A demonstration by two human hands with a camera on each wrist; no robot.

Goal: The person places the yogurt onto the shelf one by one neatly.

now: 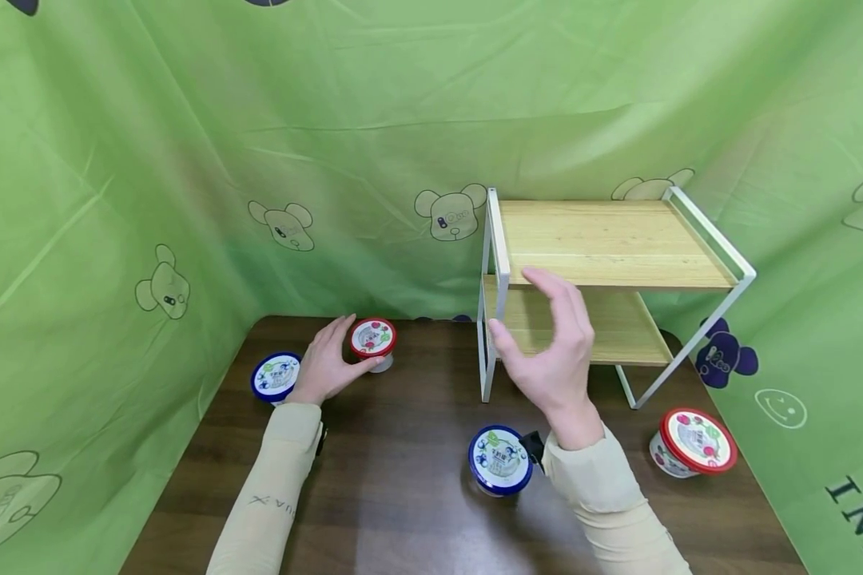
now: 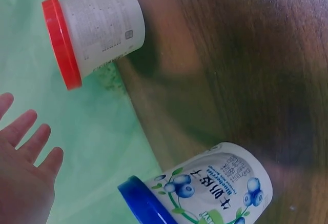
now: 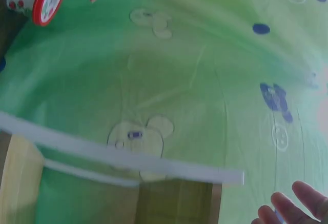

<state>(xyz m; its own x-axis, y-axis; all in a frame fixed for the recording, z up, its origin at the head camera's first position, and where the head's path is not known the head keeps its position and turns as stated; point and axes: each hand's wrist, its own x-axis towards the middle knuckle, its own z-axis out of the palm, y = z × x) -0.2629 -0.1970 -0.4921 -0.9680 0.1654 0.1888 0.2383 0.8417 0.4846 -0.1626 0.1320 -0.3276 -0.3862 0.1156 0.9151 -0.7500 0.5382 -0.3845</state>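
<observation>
We list one brown desk (image 1: 403, 503) bearing four lidded cups and a shelf rack. Item: the far red-lidded cup (image 1: 374, 337), upright near the desk's back edge, white-sided, fruit printed on its lid. Beside it we note the left hand (image 1: 324, 367), thumb and fingers well apart around the cup's near and left sides; in the left wrist view the visible fingers are spread and clear of the cup, while whether the thumb touches it we cannot tell. Item: the left blue-lidded cup (image 1: 276, 377), upright, just left of that hand and partly behind it in the head view; its side carries blueberries and dark lettering. Item: the shelf rack (image 1: 611, 239), two pale wooden boards in a white frame, at the desk's right rear. Before it we record the right hand (image 1: 554, 369), raised and gripping nothing, thumb and fingers held wide apart. Item: the front blue-lidded cup (image 1: 500, 460), upright, near the right sleeve (image 1: 614, 499). Item: the right red-lidded cup (image 1: 693, 442), upright near the desk's right edge. We add a pale left sleeve (image 1: 262, 495), lettered in grey, and a green cloth (image 1: 359, 96) printed with bears, hanging behind and at both sides.
</observation>
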